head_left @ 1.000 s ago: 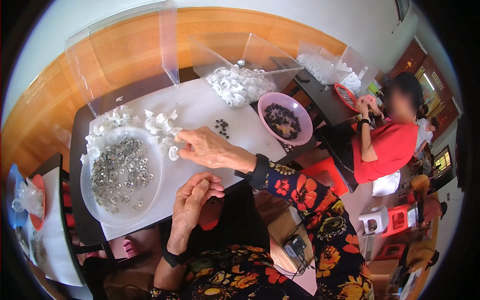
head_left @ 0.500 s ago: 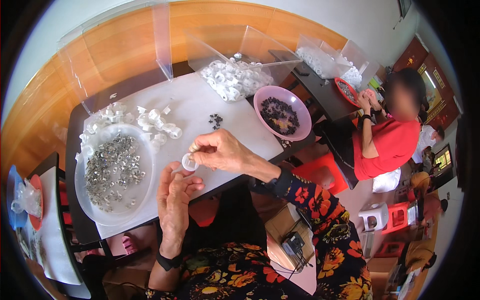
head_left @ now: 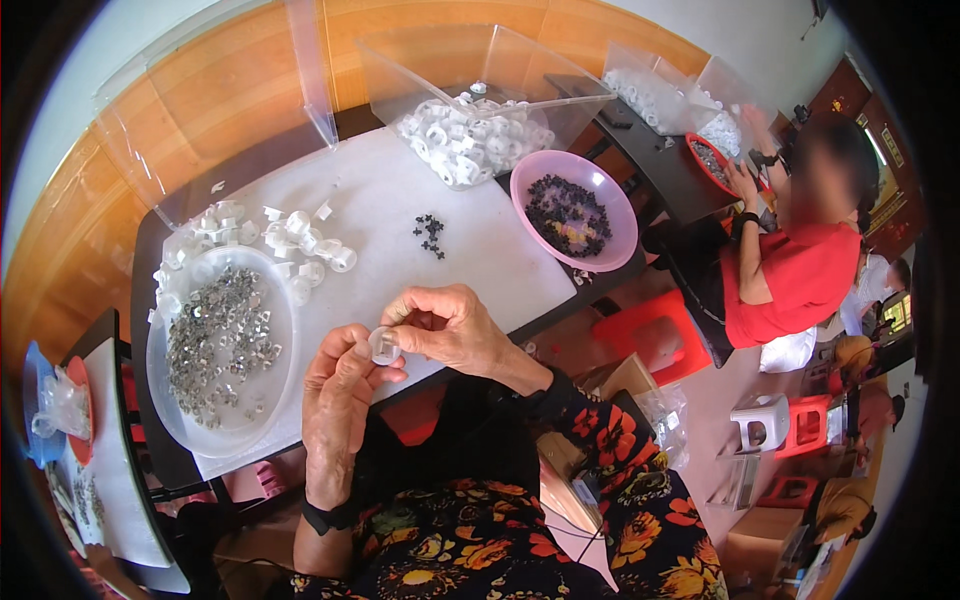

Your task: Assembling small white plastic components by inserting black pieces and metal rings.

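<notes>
A white ring-shaped plastic part point(head_left: 384, 346) is held up over the table's near edge. My right hand point(head_left: 440, 325) pinches it between thumb and curled fingers. From the other side my left hand point(head_left: 340, 385) closes thumb and fingertips on its left edge; whether a smaller piece sits between them I cannot make out. Left of my hands, a translucent round tray point(head_left: 283, 390) holds many small shiny metal clips point(head_left: 215, 340). Loose white plastic parts point(head_left: 300, 240) lie behind it. A small group of black cross-shaped pieces point(head_left: 430, 235) rests on the white table covering point(head_left: 365, 200).
A pink bowl point(head_left: 627, 225) of black pieces stands at the right edge. Behind it a clear bin point(head_left: 560, 110) holds white parts. A co-worker in red point(head_left: 795, 290) sits at another table on the right. A red stool point(head_left: 660, 340) stands between us.
My left fingers have closed in on the white ring, which my right hand still pinches. The co-worker's hands have moved apart, one reaching toward the bin. The view has shifted slightly.
</notes>
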Demonstrator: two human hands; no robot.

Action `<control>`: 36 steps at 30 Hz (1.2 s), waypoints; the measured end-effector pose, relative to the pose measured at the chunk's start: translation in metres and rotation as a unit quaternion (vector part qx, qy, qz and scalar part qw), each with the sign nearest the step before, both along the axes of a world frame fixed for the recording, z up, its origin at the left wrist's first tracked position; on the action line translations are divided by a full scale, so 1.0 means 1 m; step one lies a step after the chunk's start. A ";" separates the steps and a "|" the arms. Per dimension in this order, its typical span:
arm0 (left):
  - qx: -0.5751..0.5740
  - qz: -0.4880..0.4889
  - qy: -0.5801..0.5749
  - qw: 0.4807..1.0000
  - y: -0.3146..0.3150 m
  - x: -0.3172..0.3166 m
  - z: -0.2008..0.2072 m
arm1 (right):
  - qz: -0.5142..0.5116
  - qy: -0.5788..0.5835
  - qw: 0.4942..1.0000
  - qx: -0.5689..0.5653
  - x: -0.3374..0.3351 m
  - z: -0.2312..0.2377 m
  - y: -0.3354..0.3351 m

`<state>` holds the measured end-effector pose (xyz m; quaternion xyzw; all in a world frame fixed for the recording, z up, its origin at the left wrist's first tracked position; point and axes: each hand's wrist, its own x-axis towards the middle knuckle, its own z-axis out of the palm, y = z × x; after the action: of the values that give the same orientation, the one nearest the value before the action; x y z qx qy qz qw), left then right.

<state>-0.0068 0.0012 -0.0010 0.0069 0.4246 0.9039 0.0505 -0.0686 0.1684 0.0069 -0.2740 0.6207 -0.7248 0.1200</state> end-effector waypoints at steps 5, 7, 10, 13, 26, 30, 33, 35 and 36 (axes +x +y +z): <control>0.000 -0.010 -0.016 1.000 -0.005 -0.001 0.001 | -0.041 -0.059 0.997 0.005 0.003 0.000 0.002; 0.025 -0.021 -0.023 0.999 -0.011 0.000 -0.004 | -0.041 -0.069 0.997 -0.005 0.003 0.005 0.000; 0.023 -0.038 -0.002 0.999 -0.010 0.001 -0.003 | -0.095 -0.057 0.989 0.098 -0.001 0.009 0.006; 0.015 -0.038 0.000 0.999 -0.010 0.003 -0.008 | -0.096 0.195 0.939 0.268 -0.025 0.014 0.006; -0.051 -0.161 -0.033 0.985 -0.018 0.031 0.005 | 0.139 0.290 0.891 0.321 -0.043 0.070 -0.115; -0.024 -0.173 -0.022 0.984 -0.013 0.035 -0.007 | 0.139 0.450 0.779 0.414 -0.042 0.061 -0.139; 0.000 -0.165 0.003 0.986 -0.014 0.037 -0.017 | 0.154 0.444 0.754 0.458 -0.037 0.057 -0.153; 0.007 -0.168 0.014 0.986 -0.015 0.036 -0.021 | 0.158 0.427 0.766 0.453 -0.035 0.053 -0.160; 0.011 -0.172 0.023 0.985 -0.015 0.035 -0.022 | 0.173 0.431 0.777 0.426 -0.034 0.050 -0.163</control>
<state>0.0286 -0.0139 -0.0234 0.1011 0.4085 0.8860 0.1948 -0.1025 0.0054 0.0570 -0.5810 0.7951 -0.1598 0.0678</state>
